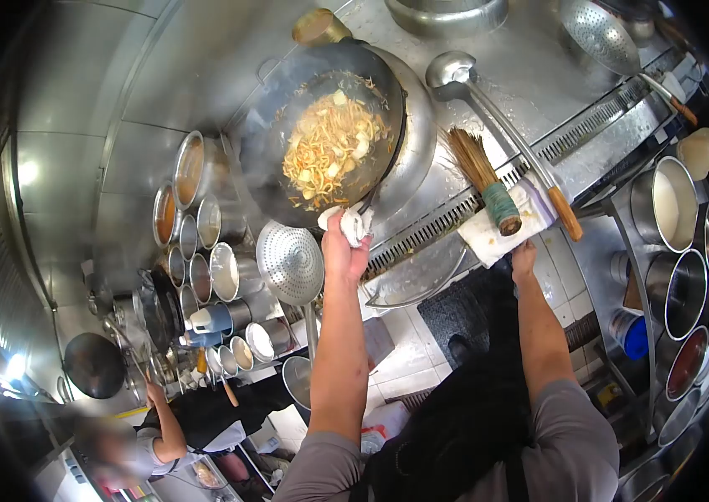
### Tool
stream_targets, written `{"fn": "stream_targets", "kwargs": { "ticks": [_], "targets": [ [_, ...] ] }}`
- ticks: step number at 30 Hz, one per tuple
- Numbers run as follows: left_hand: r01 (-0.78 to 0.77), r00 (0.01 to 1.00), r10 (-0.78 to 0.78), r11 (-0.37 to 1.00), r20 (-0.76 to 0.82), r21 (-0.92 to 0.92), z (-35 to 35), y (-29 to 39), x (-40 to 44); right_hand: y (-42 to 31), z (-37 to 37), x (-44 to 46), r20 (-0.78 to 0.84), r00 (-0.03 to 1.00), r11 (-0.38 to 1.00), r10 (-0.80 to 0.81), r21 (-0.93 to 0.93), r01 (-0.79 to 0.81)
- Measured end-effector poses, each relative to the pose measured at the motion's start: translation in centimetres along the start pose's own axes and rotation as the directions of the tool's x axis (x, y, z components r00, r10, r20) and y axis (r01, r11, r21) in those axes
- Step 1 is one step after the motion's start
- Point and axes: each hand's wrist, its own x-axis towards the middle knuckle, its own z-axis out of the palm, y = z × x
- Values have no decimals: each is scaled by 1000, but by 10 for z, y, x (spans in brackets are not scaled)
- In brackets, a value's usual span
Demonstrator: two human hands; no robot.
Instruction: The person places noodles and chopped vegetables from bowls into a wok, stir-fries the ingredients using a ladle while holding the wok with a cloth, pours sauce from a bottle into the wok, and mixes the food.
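A dark wok holds steaming, golden shredded food with pale chunks. My left hand grips the wok's near edge through a folded white cloth. On the right, my right hand is at the lower edge of another white towel on the counter's front; its fingers are partly hidden. A bamboo brush with a green-wrapped handle lies over that towel. Beside the brush rests a ladle, its wooden-tipped handle pointing toward me.
A perforated strainer and several metal seasoning containers stand left. Another strainer lies at the upper right. Metal pots fill the right shelf. A co-worker stands at the lower left near another wok.
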Motion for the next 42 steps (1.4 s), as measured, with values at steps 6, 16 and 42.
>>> {"fn": "stream_targets", "kwargs": {
  "ticks": [6,16,42],
  "targets": [
    [65,998,-65,995,11,-75,23,12,-26,-13,1,-8,35,988,984,152,93,-155],
    [86,995,-95,968,-26,-234,5,13,-3,-29,10,-20,2,962,931,273,249,-265],
    [108,993,-87,944,81,-310,7,16,-13,-42,14,-21,-67,953,923,296,276,-267]
  ]
}}
